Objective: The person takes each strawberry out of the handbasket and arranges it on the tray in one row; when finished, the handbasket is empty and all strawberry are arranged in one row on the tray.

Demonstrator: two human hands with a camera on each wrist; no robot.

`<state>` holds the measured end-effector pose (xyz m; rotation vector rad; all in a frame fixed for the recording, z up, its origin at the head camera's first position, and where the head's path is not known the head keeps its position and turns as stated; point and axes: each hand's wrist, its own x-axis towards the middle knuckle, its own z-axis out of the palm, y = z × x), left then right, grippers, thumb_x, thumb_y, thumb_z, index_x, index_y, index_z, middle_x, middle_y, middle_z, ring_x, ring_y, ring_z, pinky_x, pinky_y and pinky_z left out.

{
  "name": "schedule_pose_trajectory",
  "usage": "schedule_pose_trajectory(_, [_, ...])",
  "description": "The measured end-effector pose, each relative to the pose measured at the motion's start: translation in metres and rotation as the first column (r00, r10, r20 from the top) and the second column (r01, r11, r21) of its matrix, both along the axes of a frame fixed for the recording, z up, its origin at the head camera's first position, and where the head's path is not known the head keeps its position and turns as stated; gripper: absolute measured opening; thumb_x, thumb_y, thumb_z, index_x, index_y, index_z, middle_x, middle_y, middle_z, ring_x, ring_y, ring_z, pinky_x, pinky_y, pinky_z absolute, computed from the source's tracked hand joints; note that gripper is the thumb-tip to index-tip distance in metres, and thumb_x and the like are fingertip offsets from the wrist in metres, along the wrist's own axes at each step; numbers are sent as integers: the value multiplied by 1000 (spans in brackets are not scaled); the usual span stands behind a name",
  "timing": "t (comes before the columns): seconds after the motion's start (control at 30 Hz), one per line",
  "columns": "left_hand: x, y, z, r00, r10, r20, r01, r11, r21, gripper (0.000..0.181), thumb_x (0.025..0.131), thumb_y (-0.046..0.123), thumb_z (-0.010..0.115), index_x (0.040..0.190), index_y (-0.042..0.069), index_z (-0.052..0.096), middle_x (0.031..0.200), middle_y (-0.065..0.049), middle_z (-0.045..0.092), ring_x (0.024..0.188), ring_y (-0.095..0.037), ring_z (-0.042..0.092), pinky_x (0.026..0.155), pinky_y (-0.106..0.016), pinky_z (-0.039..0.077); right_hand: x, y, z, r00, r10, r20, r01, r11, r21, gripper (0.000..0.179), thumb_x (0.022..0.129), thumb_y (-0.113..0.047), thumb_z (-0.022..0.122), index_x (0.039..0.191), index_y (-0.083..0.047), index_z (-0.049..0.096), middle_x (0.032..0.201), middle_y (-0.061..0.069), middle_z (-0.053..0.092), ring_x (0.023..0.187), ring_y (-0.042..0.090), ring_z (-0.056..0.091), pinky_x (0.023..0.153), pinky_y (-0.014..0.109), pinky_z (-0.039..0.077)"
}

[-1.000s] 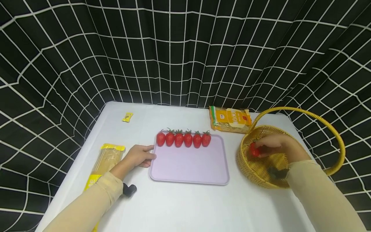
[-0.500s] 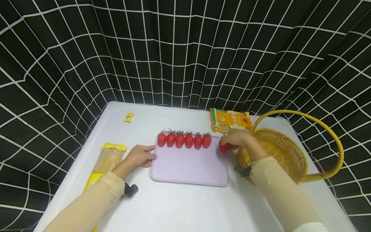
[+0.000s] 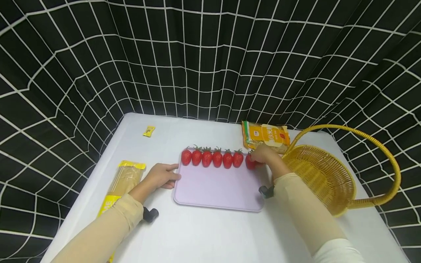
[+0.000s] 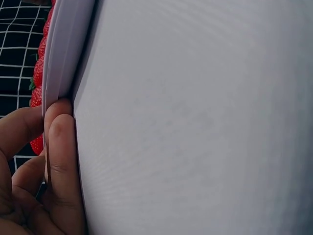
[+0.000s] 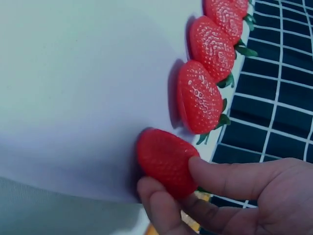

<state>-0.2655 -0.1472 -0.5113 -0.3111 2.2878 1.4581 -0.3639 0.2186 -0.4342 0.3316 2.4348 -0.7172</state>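
Note:
My right hand (image 3: 267,156) pinches a red strawberry (image 5: 165,155) between thumb and fingers at the back right corner of a pale lilac tray (image 3: 217,188). Its tip touches or nearly touches the tray surface; the right wrist view shows a small gap to its neighbour. Several strawberries (image 3: 217,158) lie side by side along the tray's far edge, green leaves pointing away. On the tray's left edge, my left hand (image 3: 160,176) grips the rim (image 4: 61,54), with fingers against the underside in the left wrist view.
A yellow wicker basket (image 3: 340,182) with a tall handle stands right of the tray. Behind are an orange grain packet (image 3: 266,136) and a small yellow wrapped piece (image 3: 149,131). A long yellow-ended noodle packet (image 3: 126,180) lies under the left forearm. Dark gridded cloth surrounds the table.
My right hand has come left out of the basket with a strawberry and brought it to the right end of the row. The left hand has kept its grip on the tray.

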Motion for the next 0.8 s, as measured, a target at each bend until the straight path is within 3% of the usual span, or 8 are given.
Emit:
schedule_pose_trajectory(0.2, [6,-2,-1,1000,12,14,-12,1000,11,60,86,15,74,142,11,53,81,-11,66,62,-16,66,60,-28,61,-3,-5,-6,997,60,-45,-58,997,44,31,91,-9,65,112,12,57,86,15,62,68,23,61,71,33,58])
schedule_pose_trajectory(0.4, [9,-5,-1,1000,6,18,-6,1000,3,60,86,16,74,143,11,53,86,-11,67,64,-17,67,61,-28,61,-3,-10,-9,998,54,-38,-53,998,33,27,93,-9,63,111,11,60,84,16,63,65,23,60,70,33,58])
schedule_pose_trajectory(0.53, [4,-8,0,998,-46,40,46,999,22,60,91,23,71,145,10,48,96,-13,68,70,-18,68,64,-29,61,-1,-10,-11,997,59,-51,-60,998,-22,28,96,-8,59,114,12,58,89,18,62,70,25,60,71,34,57])
schedule_pose_trajectory(0.67, [2,-10,3,988,-133,77,127,989,72,57,99,28,58,147,3,42,113,-16,65,80,-21,68,69,-31,61,5,-5,-13,984,142,-106,-143,990,5,33,96,-9,57,122,11,56,97,19,61,81,27,58,75,35,55])
schedule_pose_trajectory(0.73, [3,-10,6,984,-167,65,166,986,23,51,101,24,52,145,1,44,116,-17,63,82,-21,67,71,-32,61,13,0,-13,971,185,-150,-185,983,12,36,95,-8,57,126,10,54,102,20,61,86,28,57,79,38,54])
schedule_pose_trajectory(0.8, [6,-11,11,980,-198,29,200,977,-78,45,102,19,47,143,2,47,119,-17,63,86,-22,67,74,-35,60,26,4,-11,952,222,-212,-230,973,-13,39,95,-7,57,130,8,52,108,22,61,91,30,58,82,41,54])
